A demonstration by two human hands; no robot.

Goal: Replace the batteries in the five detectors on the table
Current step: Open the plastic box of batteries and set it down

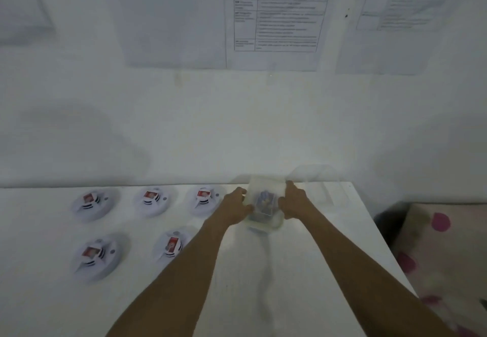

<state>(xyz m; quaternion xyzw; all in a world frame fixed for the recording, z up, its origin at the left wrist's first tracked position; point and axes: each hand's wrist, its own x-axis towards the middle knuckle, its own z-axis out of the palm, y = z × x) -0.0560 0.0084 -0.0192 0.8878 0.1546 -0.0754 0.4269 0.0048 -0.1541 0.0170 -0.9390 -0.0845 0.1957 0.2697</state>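
Your left hand (235,206) and right hand (293,203) grip a clear plastic container (264,199) from either side, fingers curled round its edges, near the far edge of the tabletop (290,270). Blur hides its contents — only a bluish smear shows. The detectors lie to the left in two rows. The far row holds the far-left detector (91,202), the far-middle detector (152,199) and the far-right detector (204,198), just beside your left hand. Closer to you are the near-left detector (95,256) and the near-right detector (171,247) — partly behind your left forearm. Each white round body shows a red-and-white piece at its middle. Printed sheets (279,10) hang on the wall; a pink-spotted cloth (442,244) lies off the right edge.
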